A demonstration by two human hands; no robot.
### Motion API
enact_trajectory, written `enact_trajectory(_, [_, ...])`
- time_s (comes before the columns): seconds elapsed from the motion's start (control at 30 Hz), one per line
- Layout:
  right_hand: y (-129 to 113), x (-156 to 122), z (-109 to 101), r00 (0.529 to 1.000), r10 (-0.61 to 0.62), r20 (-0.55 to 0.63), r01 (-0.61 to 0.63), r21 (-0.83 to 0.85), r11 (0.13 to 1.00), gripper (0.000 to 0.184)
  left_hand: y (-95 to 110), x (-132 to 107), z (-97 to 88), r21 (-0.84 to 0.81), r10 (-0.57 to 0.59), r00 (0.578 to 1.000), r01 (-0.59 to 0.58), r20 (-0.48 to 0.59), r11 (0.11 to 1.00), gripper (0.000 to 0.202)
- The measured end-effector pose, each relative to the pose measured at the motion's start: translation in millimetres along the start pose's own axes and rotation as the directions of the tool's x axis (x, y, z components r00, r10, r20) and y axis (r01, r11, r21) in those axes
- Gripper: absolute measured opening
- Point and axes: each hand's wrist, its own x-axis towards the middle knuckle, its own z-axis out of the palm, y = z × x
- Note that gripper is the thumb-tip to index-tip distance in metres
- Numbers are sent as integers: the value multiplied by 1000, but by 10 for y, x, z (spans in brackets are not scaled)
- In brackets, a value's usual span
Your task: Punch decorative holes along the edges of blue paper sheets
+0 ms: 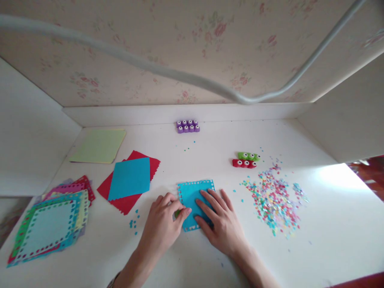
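Observation:
A blue square sheet of paper (193, 196) lies before me, with small cut-out shapes along its top, left and bottom edges. At its left edge, my left hand (163, 220) is closed around a small green craft punch (176, 215), mostly hidden by the fingers. The left thumb reaches over the sheet. My right hand (223, 224) rests flat on the right part of the paper, fingers spread, covering much of that edge. Small blue paper bits (134, 223) lie left of my left hand.
Punched coloured sheets (49, 230) are stacked at left. A blue sheet (130, 178) tops red sheets (127, 205); pale green sheets (99, 146) lie behind. Purple punches (188, 127) stand at the back, green (249, 156) and red punches (244, 163) near confetti (279, 196). A cable (180, 76) hangs overhead.

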Motion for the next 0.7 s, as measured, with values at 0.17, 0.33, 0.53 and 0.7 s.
enact_trajectory(0.17, [7,17,-10,1000,-9,6,9,-1,1000,41,21,8,38,175,-34,999,30,21,984,18])
enact_trajectory(0.33, [12,16,-6,1000,-7,12,7,-3,1000,41,45,18,41,158,-65,996,54,65,986,18])
enact_trajectory(0.53, [8,3,-2,1000,11,17,-11,6,1000,39,-22,-11,-55,117,-15,1000,13,20,993,21])
enact_trajectory(0.7, [2,-3,-1,1000,12,1,-12,25,1000,39,-223,-100,-228,228,-2,996,23,-91,973,22])
